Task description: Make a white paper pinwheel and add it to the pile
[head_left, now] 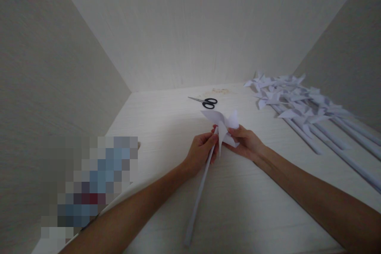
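White paper is being made into a pinwheel (222,127) on a stick, in the middle of the frame.

The paper stick (199,194) is pinched near its top by the left hand (200,154), and the folded wheel is gripped from below by the right hand (247,142). The wheel looks folded already; fixing it to the stick seems left. Many finished pinwheels (297,105) are piled at the upper right, and scissors (206,102) lie just above the hands.

I am at a plain craft bench: a white tabletop (166,119) boxed in by 3 bare pale walls (190,27), black scissors (206,102) on it, and a pile of finished paper pinwheels (297,105) lying at my right.
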`<state>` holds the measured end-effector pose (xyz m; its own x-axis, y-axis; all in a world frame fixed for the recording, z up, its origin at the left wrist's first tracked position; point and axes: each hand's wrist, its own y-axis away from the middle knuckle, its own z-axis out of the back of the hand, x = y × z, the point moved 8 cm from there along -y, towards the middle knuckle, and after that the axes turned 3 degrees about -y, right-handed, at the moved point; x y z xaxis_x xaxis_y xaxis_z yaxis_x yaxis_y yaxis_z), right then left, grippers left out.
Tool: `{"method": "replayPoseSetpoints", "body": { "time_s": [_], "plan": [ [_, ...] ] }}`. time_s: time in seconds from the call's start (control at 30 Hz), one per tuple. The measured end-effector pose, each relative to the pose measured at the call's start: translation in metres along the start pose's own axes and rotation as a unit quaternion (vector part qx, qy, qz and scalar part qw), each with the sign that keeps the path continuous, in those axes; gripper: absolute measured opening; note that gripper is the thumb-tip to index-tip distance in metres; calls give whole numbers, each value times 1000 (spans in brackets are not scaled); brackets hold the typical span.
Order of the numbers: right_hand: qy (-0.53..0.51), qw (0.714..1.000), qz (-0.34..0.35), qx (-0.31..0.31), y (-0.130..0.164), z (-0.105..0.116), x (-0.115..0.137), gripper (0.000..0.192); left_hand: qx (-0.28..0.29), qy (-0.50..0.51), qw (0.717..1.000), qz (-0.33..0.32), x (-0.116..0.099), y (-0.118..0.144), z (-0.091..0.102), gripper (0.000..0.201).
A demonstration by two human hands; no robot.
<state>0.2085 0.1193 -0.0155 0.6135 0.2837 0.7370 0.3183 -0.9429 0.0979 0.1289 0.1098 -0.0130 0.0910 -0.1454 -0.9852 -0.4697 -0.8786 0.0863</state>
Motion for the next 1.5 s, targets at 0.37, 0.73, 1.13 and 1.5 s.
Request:
{"method": "replayPoseSetpoints", "body": {
  "time_s": [0.37,0.73,1.13,1.5],
  "plan": [
    [-4,1000,0,-19,-1,5,0,16,-2,13,1000,9,2,-1,1,32],
    [-22,1000,6,-11,1,-3,2,13,13,26,999,20,4,-2,1,31],
    [-21,1000,17,2,-3,0,1,15,-21,18,999,17,6,-5,11,26],
    [-25,999,6,30,0,-6,1,40,-60,44,996,39,5,-3,14,24]
  ]
}}
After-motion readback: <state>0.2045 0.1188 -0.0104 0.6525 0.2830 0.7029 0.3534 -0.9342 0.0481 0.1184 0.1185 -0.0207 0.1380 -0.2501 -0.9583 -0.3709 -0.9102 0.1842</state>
